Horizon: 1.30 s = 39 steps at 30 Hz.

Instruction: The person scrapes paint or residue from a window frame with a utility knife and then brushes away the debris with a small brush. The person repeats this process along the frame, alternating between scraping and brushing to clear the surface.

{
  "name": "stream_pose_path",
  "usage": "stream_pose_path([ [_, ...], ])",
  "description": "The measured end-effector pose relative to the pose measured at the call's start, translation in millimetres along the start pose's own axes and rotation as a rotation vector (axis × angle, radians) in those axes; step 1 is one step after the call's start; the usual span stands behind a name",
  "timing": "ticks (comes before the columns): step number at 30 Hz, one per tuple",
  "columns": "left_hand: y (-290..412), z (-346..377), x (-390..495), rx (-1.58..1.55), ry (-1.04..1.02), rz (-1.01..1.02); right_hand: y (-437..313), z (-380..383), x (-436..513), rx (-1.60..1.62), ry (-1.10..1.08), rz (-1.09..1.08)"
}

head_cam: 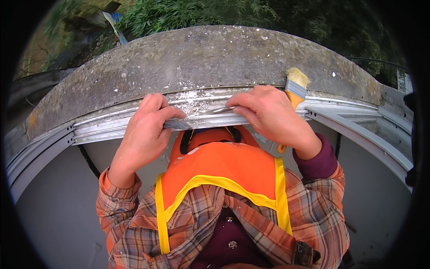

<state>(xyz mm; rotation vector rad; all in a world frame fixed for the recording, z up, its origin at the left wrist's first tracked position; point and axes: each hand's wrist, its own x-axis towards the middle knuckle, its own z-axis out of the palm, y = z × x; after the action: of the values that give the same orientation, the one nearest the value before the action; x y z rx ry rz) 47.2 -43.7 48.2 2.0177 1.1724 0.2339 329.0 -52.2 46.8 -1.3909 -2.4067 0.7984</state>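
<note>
White debris lies on the metal window track (97, 129) in front of me. My left hand (147, 127) rests at the track, its fingers closed on a dark grey strip (177, 125), whose kind I cannot tell. Between thumb and forefinger, my right hand (265, 111) pinches a thin, pointed grey piece (220, 110) over the debris. A paintbrush with pale bristles (297, 77) and a yellow handle lies across the track, partly behind the right hand and wrist.
Beyond the track runs a weathered concrete ledge (215, 60) with scattered white flakes. Aluminium window frames (362, 134) stand at both sides. Green foliage (188, 15) grows outside. An orange apron (221, 164) with yellow trim is close to the track.
</note>
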Motion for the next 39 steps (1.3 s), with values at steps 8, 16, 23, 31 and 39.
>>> stream_pose_path([
  [8,-1,-4,-3,0.022,-0.009,-0.033,1,8,5,0.022,-0.008,-0.007],
  [16,-7,-8,-3,-0.049,0.029,-0.102,0,-13,6,-0.044,-0.092,0.069],
  [23,-4,2,6,-0.025,-0.006,-0.018,4,1,16,0.080,-0.093,-0.011],
  [31,-2,-7,-1,-0.040,-0.007,-0.101,10,10,7,0.153,-0.090,-0.023],
  [39,-7,-4,-2,-0.105,0.097,-0.066,2,22,11,0.140,-0.017,-0.007],
])
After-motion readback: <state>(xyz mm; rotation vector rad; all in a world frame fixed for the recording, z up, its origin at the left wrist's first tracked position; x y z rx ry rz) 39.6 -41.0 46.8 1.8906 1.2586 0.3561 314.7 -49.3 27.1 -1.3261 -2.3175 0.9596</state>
